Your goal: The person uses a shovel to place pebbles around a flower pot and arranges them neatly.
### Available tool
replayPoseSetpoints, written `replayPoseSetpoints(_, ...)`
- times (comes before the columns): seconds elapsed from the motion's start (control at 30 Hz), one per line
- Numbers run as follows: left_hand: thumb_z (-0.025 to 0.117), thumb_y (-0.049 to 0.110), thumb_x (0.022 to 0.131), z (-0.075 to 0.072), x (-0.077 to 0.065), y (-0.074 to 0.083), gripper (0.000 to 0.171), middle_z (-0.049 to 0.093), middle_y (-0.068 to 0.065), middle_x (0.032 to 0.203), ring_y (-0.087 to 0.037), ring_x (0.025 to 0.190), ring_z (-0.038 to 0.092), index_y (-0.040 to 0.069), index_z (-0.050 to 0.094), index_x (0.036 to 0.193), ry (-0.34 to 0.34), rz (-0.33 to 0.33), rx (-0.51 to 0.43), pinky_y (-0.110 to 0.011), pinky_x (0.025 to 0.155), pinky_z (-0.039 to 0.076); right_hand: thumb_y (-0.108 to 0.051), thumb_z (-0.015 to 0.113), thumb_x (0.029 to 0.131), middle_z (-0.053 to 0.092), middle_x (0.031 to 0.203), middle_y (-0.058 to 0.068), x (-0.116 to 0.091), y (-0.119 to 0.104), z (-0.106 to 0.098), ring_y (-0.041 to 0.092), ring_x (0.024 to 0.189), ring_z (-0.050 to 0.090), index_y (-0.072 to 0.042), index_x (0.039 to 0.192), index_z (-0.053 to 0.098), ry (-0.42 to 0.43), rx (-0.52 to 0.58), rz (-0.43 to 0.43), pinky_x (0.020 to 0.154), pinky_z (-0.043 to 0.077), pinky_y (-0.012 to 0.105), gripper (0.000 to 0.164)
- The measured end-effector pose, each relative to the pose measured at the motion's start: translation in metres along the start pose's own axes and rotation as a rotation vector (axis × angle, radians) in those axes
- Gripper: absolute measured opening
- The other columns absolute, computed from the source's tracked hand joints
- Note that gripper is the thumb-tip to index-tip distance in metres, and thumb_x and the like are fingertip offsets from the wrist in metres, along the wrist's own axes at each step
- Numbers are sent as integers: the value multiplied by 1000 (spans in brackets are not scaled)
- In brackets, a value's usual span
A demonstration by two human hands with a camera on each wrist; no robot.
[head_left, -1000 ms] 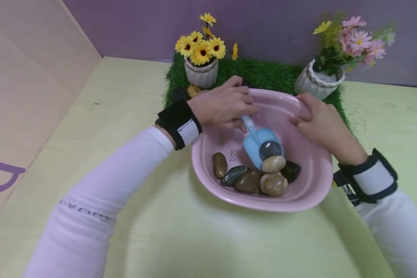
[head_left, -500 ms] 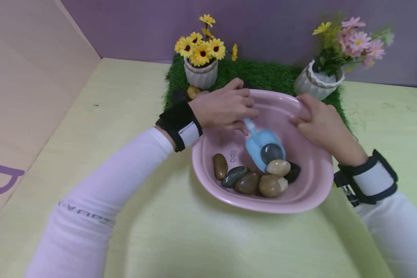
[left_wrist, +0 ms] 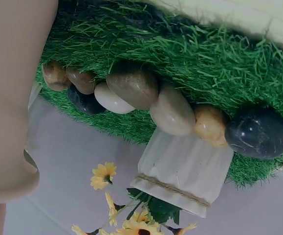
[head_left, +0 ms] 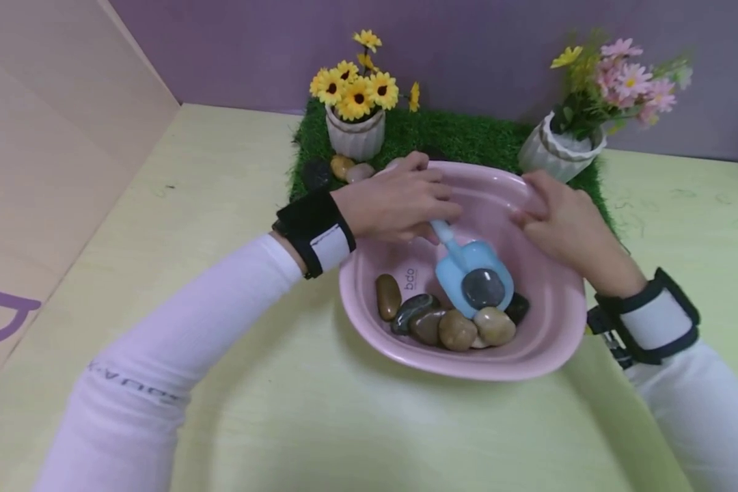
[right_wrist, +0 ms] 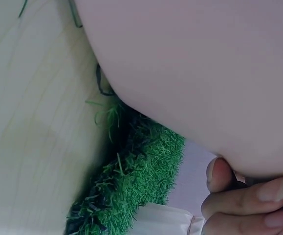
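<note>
The left hand (head_left: 400,205) is gripping the handle of the blue scoop (head_left: 452,273) near the far left edge of the pink basin (head_left: 467,367). The scoop is lying inside the basin with its mouth pointing to the near edge, and one smooth grey stone (head_left: 482,288) is sitting on it. The scoop is probably light, stiff plastic, so the handle is giving the best hold. The stone may be making the front end heavy, so a firm grip should be helping to stop it twisting.

The right hand (head_left: 566,222) is holding the basin by its far right edge, thumb inside and fingers curling round the outside. The other stones (head_left: 458,331) in the basin are lying along its near edge. They are shining, so they are likely hard, heavy and slippery, and round their fat middles looks best for holding. The basin may be bending a little, so its rim is the strongest place.
</note>
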State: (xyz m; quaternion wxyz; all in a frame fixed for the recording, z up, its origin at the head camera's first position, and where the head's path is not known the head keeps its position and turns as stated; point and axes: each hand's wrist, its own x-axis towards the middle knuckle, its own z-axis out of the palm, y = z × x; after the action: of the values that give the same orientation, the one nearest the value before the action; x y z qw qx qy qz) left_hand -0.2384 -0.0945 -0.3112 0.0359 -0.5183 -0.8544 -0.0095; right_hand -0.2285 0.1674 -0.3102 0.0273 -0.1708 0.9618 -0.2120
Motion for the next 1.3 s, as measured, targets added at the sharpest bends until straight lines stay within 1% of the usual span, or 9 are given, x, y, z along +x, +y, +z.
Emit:
replayPoseSetpoints(0.2, 63, 44, 91, -1, -1, 0, 35, 69, 0, 118, -22, 110, 60, 19, 66, 115, 50, 15, -3, -43, 96, 28, -21, 60, 94, 62, 103, 31, 0, 1, 0, 38, 77, 64, -1, 138, 45, 5, -10, 0, 64, 47, 43, 51)
replayPoseSetpoints(0.37, 63, 45, 91, -3, -3, 3, 33, 70, 0, 116, -23, 108, 60, 18, 68, 109, 94, 28, 47, -44, 98, 28, -22, 60, 95, 62, 104, 31, 0, 0, 0, 39, 79, 63, -1, 138, 44, 5, -13, -5, 67, 48, 48, 51)
replayPoseSetpoints(0.5, 62, 46, 92, -8, -4, 6, 32, 71, 0, 113, -24, 104, 59, 18, 69, 107, 94, 42, 93, -45, 100, 29, -22, 59, 95, 61, 106, 32, 1, 0, 0, 40, 79, 64, -1, 140, 43, -4, -8, -5, 67, 49, 50, 53)
replayPoseSetpoints(0.63, 65, 43, 91, -18, 0, 12, 30, 73, 2, 110, -25, 99, 58, 18, 71, 106, 52, 51, 87, -45, 99, 27, -22, 59, 95, 61, 109, 34, 1, 0, -1, 42, 81, 63, 0, 143, 41, -5, -9, -8, 69, 50, 52, 56)
replayPoseSetpoints(0.83, 68, 39, 90, -28, 5, 26, 30, 73, 2, 113, -24, 101, 59, 20, 71, 113, -80, 51, 73, -44, 102, 29, -21, 59, 95, 61, 104, 32, 1, 0, -1, 36, 74, 62, 0, 141, 41, -12, -9, -4, 59, 46, 38, 55)
replayPoseSetpoints(0.97, 69, 37, 89, -28, 8, 31, 26, 74, 4, 106, -18, 101, 63, 20, 71, 108, -131, 34, 3, -43, 106, 28, -21, 60, 94, 61, 101, 31, 1, -1, -2, 35, 73, 62, 0, 140, 43, -3, -13, -10, 58, 44, 35, 53)
replayPoseSetpoints(1.1, 71, 38, 87, -24, 7, 27, 24, 73, 6, 100, -15, 97, 64, 20, 70, 104, -142, -10, -94, -43, 106, 27, -21, 60, 94, 62, 104, 32, 1, -2, -2, 38, 77, 62, 0, 140, 44, 1, -14, -16, 62, 47, 42, 53)
replayPoseSetpoints(1.27, 71, 41, 86, -17, 1, 21, 24, 71, 8, 95, -13, 89, 59, 22, 68, 101, -138, -37, -176, -41, 98, 29, -21, 60, 94, 61, 109, 33, 1, -1, -1, 42, 83, 61, 1, 140, 43, 3, -21, -21, 70, 48, 52, 53)
replayPoseSetpoints(1.3, 71, 41, 86, -16, 0, 20, 24, 70, 9, 94, -13, 88, 58, 22, 68, 100, -136, -37, -191, -40, 96, 29, -21, 60, 94, 61, 109, 33, 1, -1, -1, 42, 83, 61, 1, 140, 43, 3, -23, -21, 69, 48, 51, 53)
